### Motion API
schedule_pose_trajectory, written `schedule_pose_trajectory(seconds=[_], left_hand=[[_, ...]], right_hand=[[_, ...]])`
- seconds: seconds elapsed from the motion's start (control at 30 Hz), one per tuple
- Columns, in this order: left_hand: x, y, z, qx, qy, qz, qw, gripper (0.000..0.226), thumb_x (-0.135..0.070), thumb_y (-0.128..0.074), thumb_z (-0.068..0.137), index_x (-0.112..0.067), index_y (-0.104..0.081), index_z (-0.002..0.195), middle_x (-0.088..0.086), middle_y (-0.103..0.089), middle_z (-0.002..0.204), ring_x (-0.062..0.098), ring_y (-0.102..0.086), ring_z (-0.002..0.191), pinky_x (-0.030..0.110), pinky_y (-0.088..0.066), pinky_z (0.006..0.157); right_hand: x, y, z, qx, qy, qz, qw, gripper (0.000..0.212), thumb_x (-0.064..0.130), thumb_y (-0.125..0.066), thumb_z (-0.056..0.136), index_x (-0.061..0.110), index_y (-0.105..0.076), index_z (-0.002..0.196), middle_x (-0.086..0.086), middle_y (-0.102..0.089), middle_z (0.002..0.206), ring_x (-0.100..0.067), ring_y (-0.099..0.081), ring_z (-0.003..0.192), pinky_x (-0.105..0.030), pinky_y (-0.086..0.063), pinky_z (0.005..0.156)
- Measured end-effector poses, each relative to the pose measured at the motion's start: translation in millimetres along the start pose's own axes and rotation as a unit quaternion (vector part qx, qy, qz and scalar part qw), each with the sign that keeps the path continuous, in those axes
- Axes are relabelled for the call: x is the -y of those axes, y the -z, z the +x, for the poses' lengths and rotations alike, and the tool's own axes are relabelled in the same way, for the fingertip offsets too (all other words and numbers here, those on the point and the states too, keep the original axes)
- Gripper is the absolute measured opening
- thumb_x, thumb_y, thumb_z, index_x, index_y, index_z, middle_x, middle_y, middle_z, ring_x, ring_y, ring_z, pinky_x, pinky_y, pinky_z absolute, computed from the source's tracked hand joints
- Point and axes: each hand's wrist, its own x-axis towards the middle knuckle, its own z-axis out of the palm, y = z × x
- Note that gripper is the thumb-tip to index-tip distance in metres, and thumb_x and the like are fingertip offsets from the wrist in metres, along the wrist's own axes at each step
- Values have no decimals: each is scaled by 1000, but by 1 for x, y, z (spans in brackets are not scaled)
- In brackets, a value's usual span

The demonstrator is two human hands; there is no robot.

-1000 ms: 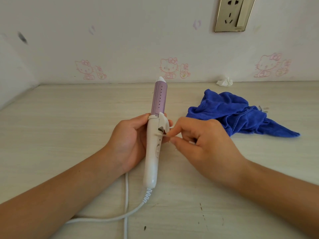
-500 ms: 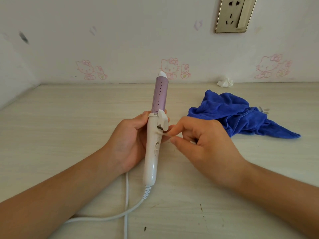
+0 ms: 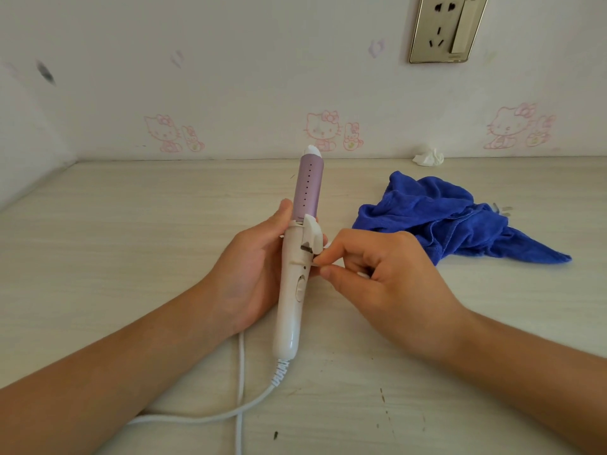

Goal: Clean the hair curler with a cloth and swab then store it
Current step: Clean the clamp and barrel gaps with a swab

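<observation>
Pale wood-grain surface (image 3: 131,244) against a stickered wall (image 3: 230,77); blue cloth (image 3: 440,218) lay crumpled at right, well apart from both hands. Left hand (image 3: 249,274) gripped the hair curler (image 3: 294,300) by its white handle, long axis running away from the person, lilac barrel toward the wall. Right hand (image 3: 391,284) pinched what looked like a swab (image 3: 363,275), tip touching the hinge slot on the handle's right side.

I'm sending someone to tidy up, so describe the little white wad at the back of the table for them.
Find the wall socket at upper right and drop straight down to where wall meets table. The white wad lies there at the wall's foot, just behind the blue cloth. It alone is small, crumpled and white; the cloth is large and blue.
</observation>
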Motion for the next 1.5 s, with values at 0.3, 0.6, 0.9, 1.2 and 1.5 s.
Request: schedule_pose_trajectory(seconds=[0.3,0.6,0.9,1.2,1.5], left_hand=[[2,-3,0,-19,-7,3,1000,26,-36,-63,89,-12,-73,88,4,-66,77,15,-66,67,26,-58,63],[-3,-3,-3,13,2,-11,1000,33,-38,-52,97,-7,-64,101,10,-66,79,23,-64,68,31,-57,65],[-6,-1,-2,32,23,-24,999,43,-39,-47,100,-8,-66,123,9,-66,86,23,-62,71,32,-57,67],[-4,2,-1,41,26,-31,998,50,-39,-47,99,-5,-66,130,11,-75,94,22,-67,77,32,-60,74],[-1,3,0,48,16,-12,999,50,-38,-41,102,-4,-66,129,8,-76,95,22,-70,81,32,-59,76]], right_hand=[[2,1,-1,0,13,10,1000,9,4,-75,91,13,-75,87,-4,-38,49,-14,-33,48,-7,-38,59],[0,3,0,-4,10,16,1000,10,10,-75,91,18,-76,85,4,-37,48,-16,-35,47,-32,-40,51],[1,3,0,10,28,3,1000,9,6,-76,90,15,-77,86,11,-34,49,-9,-34,47,-34,-46,54],[1,1,1,25,32,9,999,12,3,-73,90,13,-74,85,12,-32,49,-23,-52,50,-65,-53,83],[1,2,2,-2,29,11,1000,14,6,-73,92,16,-73,83,7,-33,48,-25,-51,48,-58,-56,85]])
